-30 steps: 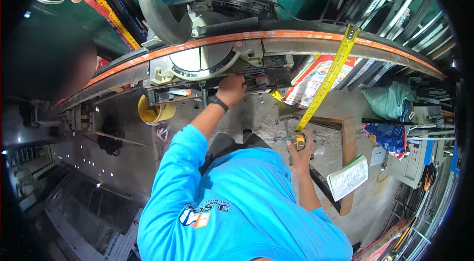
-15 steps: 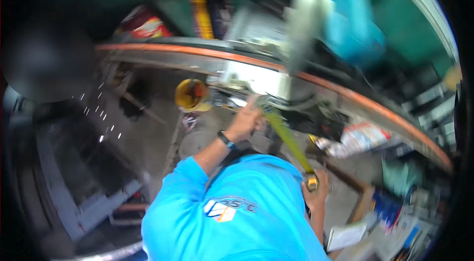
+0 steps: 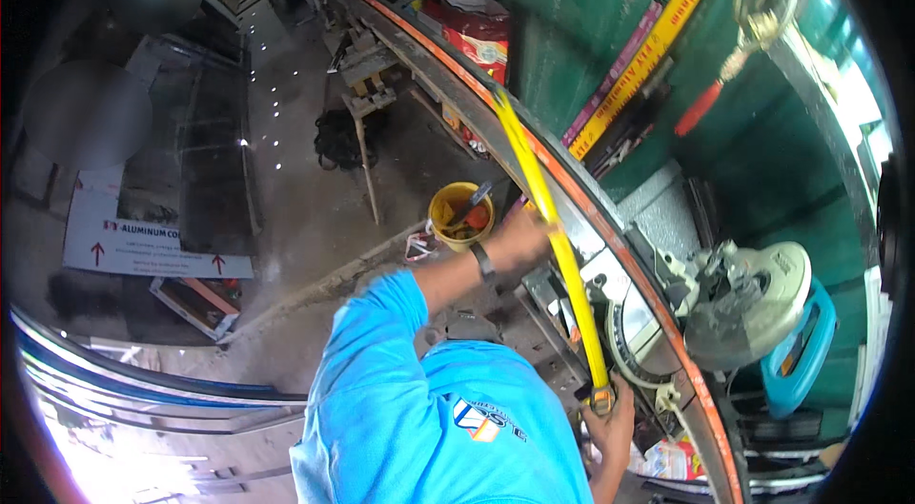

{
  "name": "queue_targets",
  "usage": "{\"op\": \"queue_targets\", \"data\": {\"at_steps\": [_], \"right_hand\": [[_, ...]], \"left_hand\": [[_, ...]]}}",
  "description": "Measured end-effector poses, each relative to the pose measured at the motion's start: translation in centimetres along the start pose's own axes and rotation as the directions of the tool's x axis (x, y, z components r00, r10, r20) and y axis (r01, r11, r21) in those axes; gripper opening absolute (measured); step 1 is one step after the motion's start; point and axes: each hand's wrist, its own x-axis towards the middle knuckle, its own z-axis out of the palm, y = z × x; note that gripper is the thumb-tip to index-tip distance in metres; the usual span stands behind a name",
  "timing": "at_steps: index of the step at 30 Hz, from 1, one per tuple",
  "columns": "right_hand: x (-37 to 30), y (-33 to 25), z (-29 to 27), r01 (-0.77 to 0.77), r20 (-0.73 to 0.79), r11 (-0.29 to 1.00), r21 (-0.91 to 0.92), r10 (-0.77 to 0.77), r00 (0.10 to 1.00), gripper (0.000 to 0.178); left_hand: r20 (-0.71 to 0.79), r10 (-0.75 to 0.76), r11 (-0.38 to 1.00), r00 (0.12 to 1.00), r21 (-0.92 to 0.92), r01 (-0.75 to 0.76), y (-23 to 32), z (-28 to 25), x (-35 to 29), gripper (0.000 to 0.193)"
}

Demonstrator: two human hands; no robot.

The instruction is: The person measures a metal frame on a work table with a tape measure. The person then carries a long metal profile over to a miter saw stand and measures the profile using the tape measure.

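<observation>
A tape measure point(image 3: 601, 399) sits in my right hand point(image 3: 615, 426), the fingers closed round its case. Its yellow blade point(image 3: 566, 266) is drawn out a long way, slanting up and left to a long orange-faced bar point(image 3: 610, 235), where the far end lies. My left hand point(image 3: 520, 237), with a dark band on the wrist, is beside the middle of the blade. Motion smears its fingers, and I cannot tell whether they grip the blade.
A mitre saw point(image 3: 739, 304) with a blue handle stands beyond the bar at right. A yellow bucket point(image 3: 460, 218) of tools is on the floor left of the bar. Long yellow and purple boxes point(image 3: 634, 70) lean on the green wall. A white printed sheet point(image 3: 143, 242) lies at far left.
My view has turned, so the bar now runs steeply from upper left to lower right. More blade is out, reaching past my left hand, which is no longer at its tip.
</observation>
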Motion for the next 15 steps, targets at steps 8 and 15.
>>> {"op": "queue_targets", "data": {"at_steps": [8, 15], "right_hand": [[1.4, -0.9, -1.7, -0.038, 0.089, 0.999, -0.007, 0.038, 0.995, 0.057], [8.1, -5.2, 1.8, 0.020, 0.064, 0.984, -0.178, -0.009, 0.998, 0.068]], "left_hand": [[-0.430, -0.078, 0.997, 0.899, -0.011, 0.081, 3.9, -17.3, 9.2, 0.038], [0.261, -0.169, 0.926, 0.950, -0.288, 0.244, -2.4, -2.7, 2.1, 0.034]]}}
